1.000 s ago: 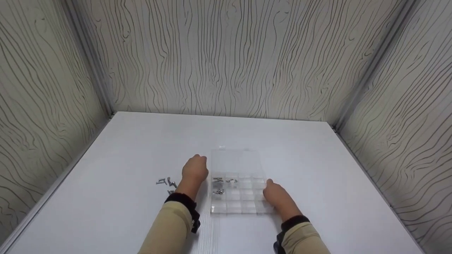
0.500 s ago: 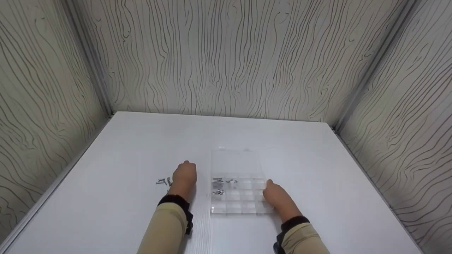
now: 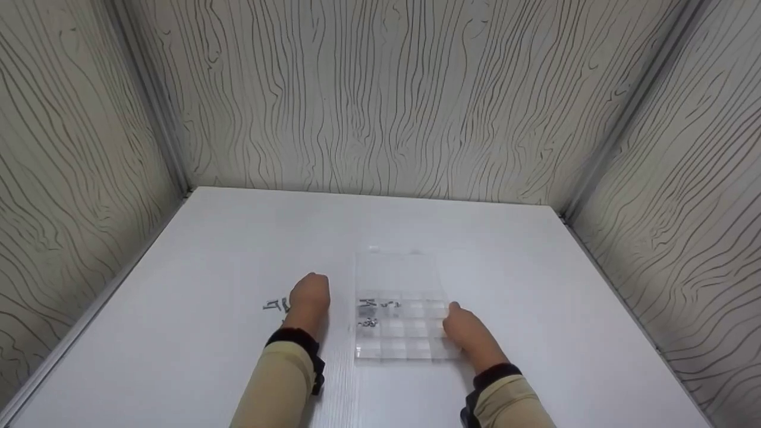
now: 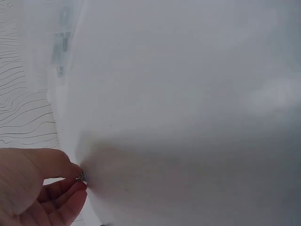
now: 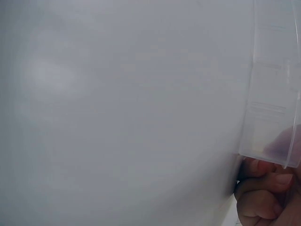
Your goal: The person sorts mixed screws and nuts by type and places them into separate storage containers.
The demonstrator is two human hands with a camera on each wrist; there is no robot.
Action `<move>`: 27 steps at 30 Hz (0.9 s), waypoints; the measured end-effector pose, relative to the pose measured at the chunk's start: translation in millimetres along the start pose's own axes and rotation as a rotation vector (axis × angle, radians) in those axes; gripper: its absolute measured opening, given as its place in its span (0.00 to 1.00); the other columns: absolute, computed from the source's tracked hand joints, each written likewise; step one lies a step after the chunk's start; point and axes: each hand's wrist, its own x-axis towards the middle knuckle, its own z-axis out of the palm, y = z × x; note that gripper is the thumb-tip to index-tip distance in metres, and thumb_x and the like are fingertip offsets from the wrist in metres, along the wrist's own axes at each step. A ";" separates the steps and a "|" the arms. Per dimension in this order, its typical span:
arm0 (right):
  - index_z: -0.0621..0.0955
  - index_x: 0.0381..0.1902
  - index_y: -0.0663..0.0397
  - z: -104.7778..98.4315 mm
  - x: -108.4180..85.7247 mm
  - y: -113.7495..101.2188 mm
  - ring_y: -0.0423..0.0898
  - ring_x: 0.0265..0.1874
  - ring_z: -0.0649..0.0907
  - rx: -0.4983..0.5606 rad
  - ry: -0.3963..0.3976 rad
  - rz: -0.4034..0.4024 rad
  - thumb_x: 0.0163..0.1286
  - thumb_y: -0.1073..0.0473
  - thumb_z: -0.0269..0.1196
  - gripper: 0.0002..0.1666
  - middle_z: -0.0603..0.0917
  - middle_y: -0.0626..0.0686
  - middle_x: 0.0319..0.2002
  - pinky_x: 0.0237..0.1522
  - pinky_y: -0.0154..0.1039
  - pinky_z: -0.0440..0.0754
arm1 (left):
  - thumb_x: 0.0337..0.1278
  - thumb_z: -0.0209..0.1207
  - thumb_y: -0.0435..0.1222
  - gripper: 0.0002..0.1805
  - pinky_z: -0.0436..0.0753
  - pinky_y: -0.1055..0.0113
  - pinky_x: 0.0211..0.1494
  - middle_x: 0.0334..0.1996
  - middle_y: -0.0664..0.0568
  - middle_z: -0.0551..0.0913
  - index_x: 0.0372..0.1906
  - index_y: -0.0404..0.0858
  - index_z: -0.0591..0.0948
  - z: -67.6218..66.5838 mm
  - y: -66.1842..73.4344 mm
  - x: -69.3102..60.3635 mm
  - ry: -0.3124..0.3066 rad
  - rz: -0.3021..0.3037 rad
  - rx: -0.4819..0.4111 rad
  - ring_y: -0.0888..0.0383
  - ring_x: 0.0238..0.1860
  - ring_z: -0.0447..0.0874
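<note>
My left hand point(image 3: 310, 297) is over the table, left of a clear plastic compartment box point(image 3: 416, 346). In the left wrist view, its thumb and fingers pinch a small shiny metal piece point(image 4: 81, 177), too small to tell its kind. My right hand point(image 3: 468, 331) grips the box's right side; in the right wrist view its curled fingers point(image 5: 258, 202) lie at the box's end, the thumb showing through the plastic. Small screws point(image 3: 367, 303), metal bits point(image 3: 390, 304) and a cluster of shiny pieces point(image 3: 368, 323) lie in separate compartments. The lid point(image 3: 397, 270) lies folded back.
Loose metal screws point(image 3: 271, 305) lie on the white table point(image 3: 238, 244) just left of my left hand, which partly hides them. Patterned panels point(image 3: 368, 101) enclose the table at the back and both sides.
My left hand has moved left and slightly nearer, away from the box's left side, and now covers part of the loose screws. My right hand and the box stay in place.
</note>
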 end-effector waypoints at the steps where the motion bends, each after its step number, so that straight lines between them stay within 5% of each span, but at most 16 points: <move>1: 0.59 0.59 0.79 -0.1 -0.2 -0.1 0.63 0.46 0.77 0.001 0.001 -0.003 0.66 0.65 0.44 0.27 0.75 0.73 0.46 0.47 0.53 0.75 | 0.62 0.44 0.24 0.17 0.68 0.56 0.62 0.57 0.40 0.72 0.54 0.31 0.74 -0.5 0.5 -0.5 0.003 -0.005 -0.005 0.46 0.59 0.69; 7: 0.60 0.59 0.78 -0.3 -0.6 0.7 0.63 0.45 0.77 0.025 0.003 -0.004 0.66 0.65 0.43 0.26 0.75 0.73 0.46 0.47 0.53 0.75 | 0.63 0.45 0.28 0.17 0.63 0.56 0.66 0.59 0.41 0.70 0.55 0.34 0.73 -5.8 11.4 -4.5 0.030 0.025 0.001 0.47 0.62 0.66; 16: 0.56 0.63 0.77 1.0 0.5 0.8 0.65 0.54 0.72 0.065 -0.022 0.052 0.68 0.64 0.41 0.29 0.69 0.74 0.54 0.53 0.56 0.72 | 0.57 0.52 0.28 0.19 0.66 0.58 0.64 0.59 0.44 0.72 0.54 0.39 0.76 -9.6 47.2 -16.8 0.085 0.132 -0.029 0.50 0.61 0.68; 21: 0.57 0.62 0.75 1.3 0.7 1.1 0.65 0.53 0.72 0.101 -0.022 0.068 0.68 0.63 0.41 0.28 0.71 0.73 0.53 0.53 0.56 0.71 | 0.47 0.62 0.30 0.15 0.76 0.61 0.55 0.48 0.48 0.77 0.44 0.40 0.79 -9.4 70.9 -24.7 0.060 0.158 -0.039 0.53 0.50 0.76; 27: 0.56 0.63 0.76 -0.1 -1.0 -0.4 0.66 0.55 0.70 0.117 -0.026 0.064 0.68 0.63 0.41 0.29 0.70 0.74 0.54 0.55 0.57 0.70 | 0.48 0.61 0.32 0.09 0.80 0.66 0.42 0.33 0.54 0.75 0.37 0.42 0.79 -2.6 89.0 -30.4 0.039 0.238 -0.046 0.58 0.37 0.77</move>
